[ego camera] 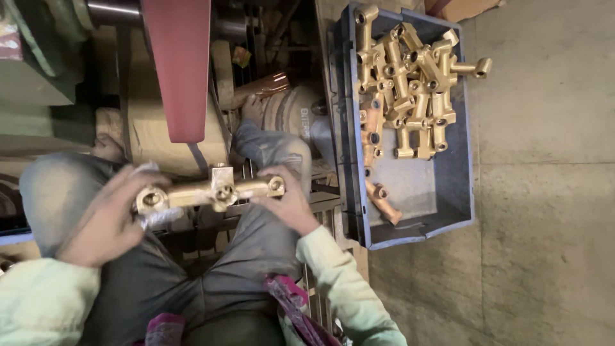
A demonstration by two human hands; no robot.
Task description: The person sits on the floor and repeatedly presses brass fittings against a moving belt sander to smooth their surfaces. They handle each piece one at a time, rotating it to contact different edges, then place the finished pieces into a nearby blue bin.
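Fingers of the left hand (pixel 106 221) and right hand (pixel 288 204) clamp the ends of a brass fitting (pixel 214 191) over the lap, just near the red sanding belt (pixel 179 64) (wrapped fingertips); a slip could graze knuckles. Blue crate (pixel 458 173) sits right.

Grey crate (pixel 456 192) of brass fittings (pixel 410 83); red belt (pixel 179 64).
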